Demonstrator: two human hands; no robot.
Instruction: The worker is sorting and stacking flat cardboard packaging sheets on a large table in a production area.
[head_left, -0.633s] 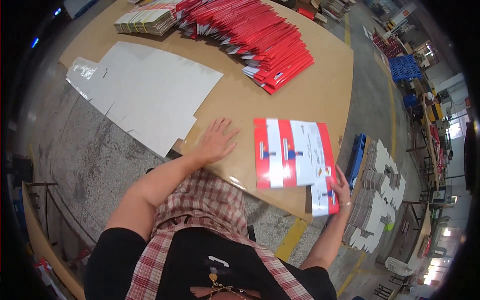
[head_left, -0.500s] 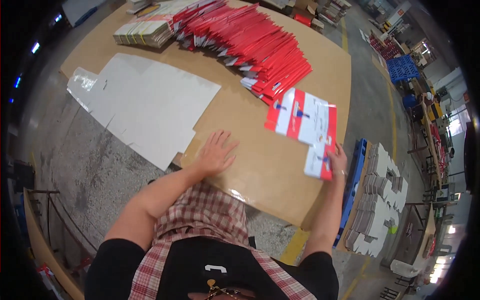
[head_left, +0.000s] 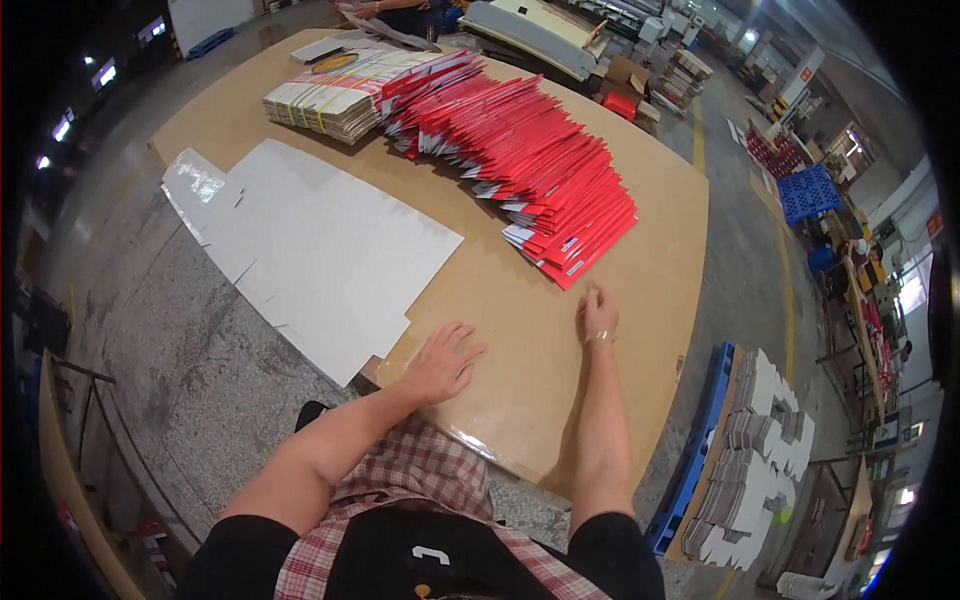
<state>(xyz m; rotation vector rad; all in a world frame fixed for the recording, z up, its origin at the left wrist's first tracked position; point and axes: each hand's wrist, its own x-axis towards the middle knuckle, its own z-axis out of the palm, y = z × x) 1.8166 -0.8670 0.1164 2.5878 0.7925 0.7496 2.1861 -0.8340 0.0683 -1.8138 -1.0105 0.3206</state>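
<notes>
My left hand (head_left: 441, 364) lies flat on the brown tabletop (head_left: 520, 385), fingers spread, beside the corner of a large flat white cardboard sheet (head_left: 330, 230). My right hand (head_left: 598, 311) is just in front of the near end of a long fanned row of folded red printed cartons (head_left: 540, 160). Its fingers are curled together, and nothing shows in them. The nearest red carton (head_left: 590, 262) lies tilted on the others, with a small gap to my fingertips.
A strapped stack of flat cardboard (head_left: 322, 108) stands at the row's far end. Another person's hand (head_left: 365, 10) shows at the far table edge. Right of the table, cut cardboard blanks (head_left: 750, 450) are piled beside a blue pallet (head_left: 693, 455).
The red-and-white printed carton has left my right hand, and a red carton now ends the row. That hand has moved left, toward the row. My left hand stays on the table; the view has shifted.
</notes>
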